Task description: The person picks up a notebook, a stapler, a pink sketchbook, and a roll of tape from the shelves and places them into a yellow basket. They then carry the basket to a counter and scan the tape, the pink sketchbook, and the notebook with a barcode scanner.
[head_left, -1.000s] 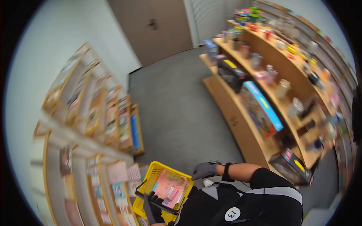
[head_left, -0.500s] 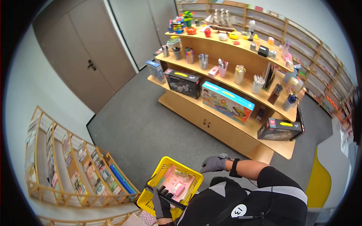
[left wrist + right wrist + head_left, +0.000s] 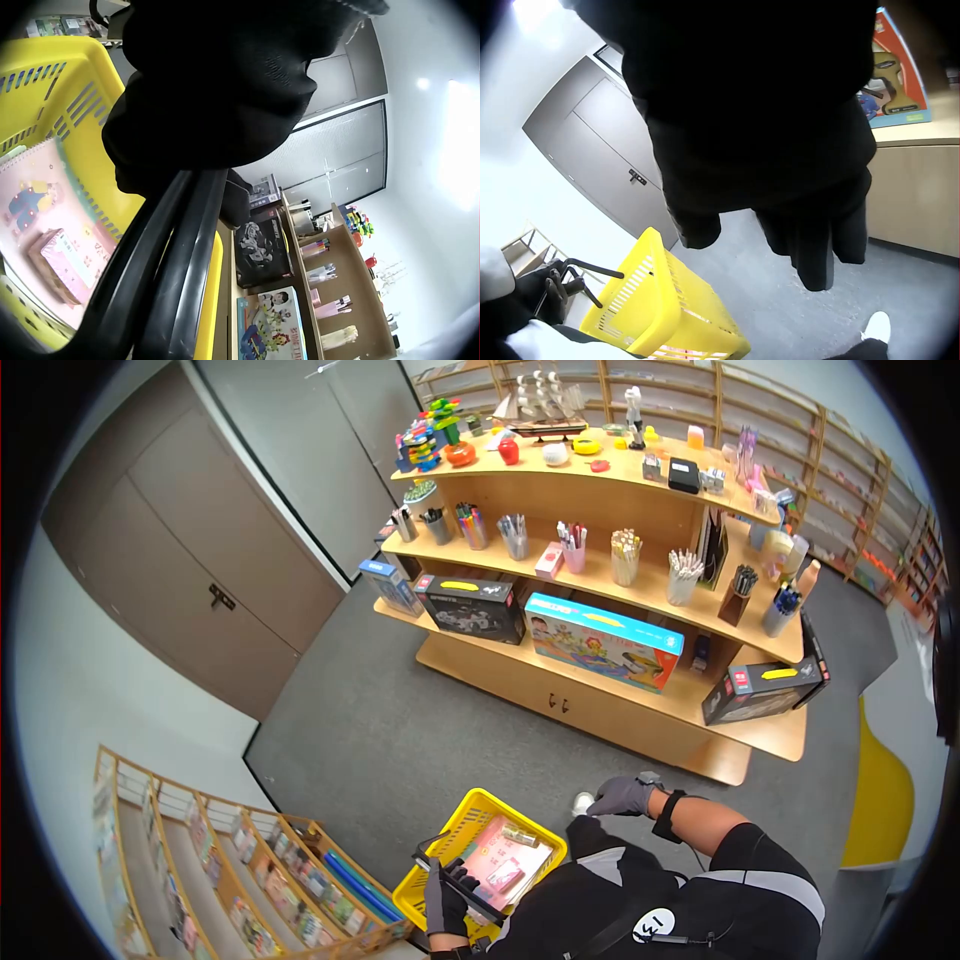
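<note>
The left hand [image 3: 445,901] is gripping the 2 black handles [image 3: 172,255] of the yellow basket [image 3: 452,832], fingers clamped round them. The left wrist view is showing a pink notebook [image 3: 45,217] inside. The right hand [image 3: 622,797] is hanging empty, fingers loosely apart, before the wooden shelves [image 3: 610,715].
</note>
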`<state>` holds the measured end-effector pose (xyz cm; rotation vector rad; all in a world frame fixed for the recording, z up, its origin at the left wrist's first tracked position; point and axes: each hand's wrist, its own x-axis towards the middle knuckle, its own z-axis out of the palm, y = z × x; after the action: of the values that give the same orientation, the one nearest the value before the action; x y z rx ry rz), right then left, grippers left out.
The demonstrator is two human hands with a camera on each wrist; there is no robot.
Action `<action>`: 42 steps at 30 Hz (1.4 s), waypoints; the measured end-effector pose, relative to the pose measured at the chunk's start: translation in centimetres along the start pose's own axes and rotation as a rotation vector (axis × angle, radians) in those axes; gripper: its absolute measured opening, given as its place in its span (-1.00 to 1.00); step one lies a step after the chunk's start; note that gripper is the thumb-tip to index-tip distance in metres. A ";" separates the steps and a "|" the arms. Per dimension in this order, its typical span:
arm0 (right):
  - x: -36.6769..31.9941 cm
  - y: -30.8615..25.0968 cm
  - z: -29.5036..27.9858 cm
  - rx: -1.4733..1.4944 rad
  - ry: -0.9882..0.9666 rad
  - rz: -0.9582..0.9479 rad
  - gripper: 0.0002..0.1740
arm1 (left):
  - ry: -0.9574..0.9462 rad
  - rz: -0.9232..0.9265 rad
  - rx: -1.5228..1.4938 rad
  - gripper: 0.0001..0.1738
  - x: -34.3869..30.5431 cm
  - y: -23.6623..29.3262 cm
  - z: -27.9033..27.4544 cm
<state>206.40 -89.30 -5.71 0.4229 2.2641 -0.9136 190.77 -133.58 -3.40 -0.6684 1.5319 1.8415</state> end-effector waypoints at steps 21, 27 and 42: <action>-3.4 13.3 -3.0 0.189 0.382 0.309 -0.23 | -0.280 0.148 0.379 -0.09 11.2 8.8 19.5; -15.5 12.0 7.3 0.616 0.550 0.566 -0.26 | -0.469 0.137 0.556 -0.11 8.4 6.8 26.8; -31.1 3.0 30.1 0.821 0.654 0.880 -0.21 | -0.947 -0.176 0.885 -0.18 1.5 -9.4 33.0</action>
<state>244.37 -110.10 -2.60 2.1179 1.7124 -1.2515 197.39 -99.88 -4.39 0.4302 1.3253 0.9051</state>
